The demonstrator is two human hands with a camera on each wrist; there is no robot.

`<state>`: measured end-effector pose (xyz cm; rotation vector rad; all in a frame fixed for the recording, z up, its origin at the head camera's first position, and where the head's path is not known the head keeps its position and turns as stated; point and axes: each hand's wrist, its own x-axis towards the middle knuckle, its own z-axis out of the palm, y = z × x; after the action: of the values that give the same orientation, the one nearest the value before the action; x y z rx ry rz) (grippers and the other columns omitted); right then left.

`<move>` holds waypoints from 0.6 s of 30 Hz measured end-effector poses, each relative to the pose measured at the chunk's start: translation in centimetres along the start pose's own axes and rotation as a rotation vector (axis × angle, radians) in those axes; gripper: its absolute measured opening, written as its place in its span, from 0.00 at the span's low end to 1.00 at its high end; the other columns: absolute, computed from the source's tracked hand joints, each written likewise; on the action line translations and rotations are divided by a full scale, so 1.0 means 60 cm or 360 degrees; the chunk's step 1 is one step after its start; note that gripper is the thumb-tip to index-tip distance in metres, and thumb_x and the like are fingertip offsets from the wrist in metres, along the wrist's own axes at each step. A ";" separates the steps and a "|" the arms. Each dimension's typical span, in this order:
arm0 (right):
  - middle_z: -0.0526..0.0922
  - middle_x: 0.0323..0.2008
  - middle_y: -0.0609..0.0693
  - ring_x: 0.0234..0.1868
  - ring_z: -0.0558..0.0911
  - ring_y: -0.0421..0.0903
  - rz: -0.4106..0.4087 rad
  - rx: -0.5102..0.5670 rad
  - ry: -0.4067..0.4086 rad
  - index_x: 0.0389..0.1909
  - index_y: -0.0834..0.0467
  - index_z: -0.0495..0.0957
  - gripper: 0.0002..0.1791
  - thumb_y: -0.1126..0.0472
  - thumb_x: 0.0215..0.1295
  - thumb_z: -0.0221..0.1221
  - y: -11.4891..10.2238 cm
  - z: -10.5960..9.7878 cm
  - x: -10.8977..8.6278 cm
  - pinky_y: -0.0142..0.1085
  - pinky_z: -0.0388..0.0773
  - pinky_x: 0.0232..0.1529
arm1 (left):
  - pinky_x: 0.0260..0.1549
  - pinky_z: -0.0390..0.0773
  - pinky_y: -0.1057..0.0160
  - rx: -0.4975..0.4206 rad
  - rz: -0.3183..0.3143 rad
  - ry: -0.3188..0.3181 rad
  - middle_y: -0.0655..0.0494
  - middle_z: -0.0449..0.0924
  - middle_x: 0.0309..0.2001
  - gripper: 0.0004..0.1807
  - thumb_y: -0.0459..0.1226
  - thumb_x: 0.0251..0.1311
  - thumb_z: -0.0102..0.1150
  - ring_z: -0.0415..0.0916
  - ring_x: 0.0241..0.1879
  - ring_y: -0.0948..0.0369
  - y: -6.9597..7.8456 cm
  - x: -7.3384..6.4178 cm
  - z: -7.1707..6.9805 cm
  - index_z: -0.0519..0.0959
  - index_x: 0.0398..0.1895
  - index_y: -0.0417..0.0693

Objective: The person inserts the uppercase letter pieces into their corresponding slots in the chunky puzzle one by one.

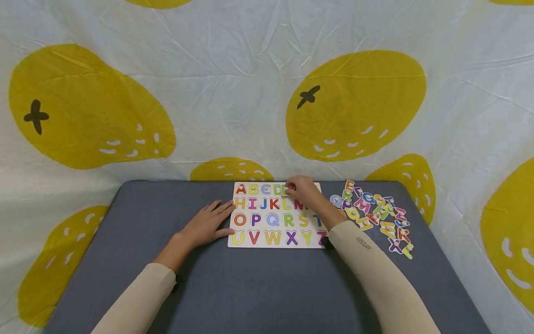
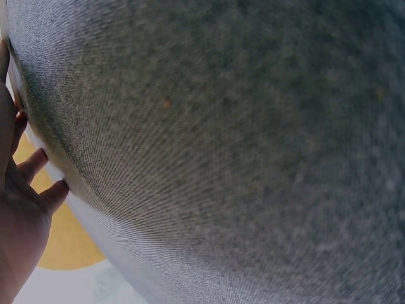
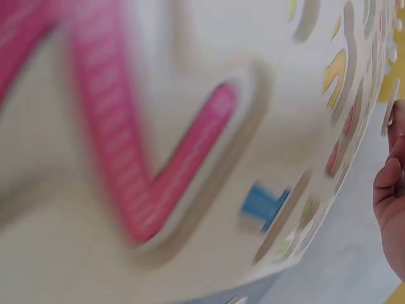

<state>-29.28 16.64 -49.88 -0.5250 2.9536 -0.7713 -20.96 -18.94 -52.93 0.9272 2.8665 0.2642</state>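
An alphabet puzzle board [image 1: 260,228] lies on the table, its printed letters in rows. In the top row, the A [image 1: 240,189], B [image 1: 253,189] and C [image 1: 265,189] have knobbed pieces on them. My right hand [image 1: 306,191] is over the top row and pinches a green-edged letter piece [image 1: 285,190] just right of the D place; its letter is mostly hidden. Edge-on in the right wrist view, the piece [image 3: 390,107] looks thin and pale. My left hand [image 1: 207,224] rests with spread fingers at the board's left edge; the left wrist view shows its fingers [image 2: 33,166] along the table's edge.
Several loose knobbed letter pieces [image 1: 387,228] are scattered right of the board, some overlapping. The dark grey table [image 1: 258,287] meets a pale curtain [image 1: 233,106] with yellow fruit prints at its far edge.
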 end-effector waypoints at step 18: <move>0.82 0.36 0.51 0.40 0.78 0.48 0.0188 -0.0027 -0.0073 0.39 0.58 0.83 0.07 0.58 0.72 0.65 -0.032 0.043 0.039 0.39 0.77 0.43 | 0.73 0.60 0.35 -0.0001 0.0009 0.0011 0.55 0.55 0.82 0.48 0.64 0.68 0.57 0.53 0.80 0.42 0.001 0.000 0.000 0.55 0.83 0.52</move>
<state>-30.56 13.11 -51.10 -0.3598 2.9201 -0.7134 -20.92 -18.88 -52.91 0.9362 2.8706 0.2691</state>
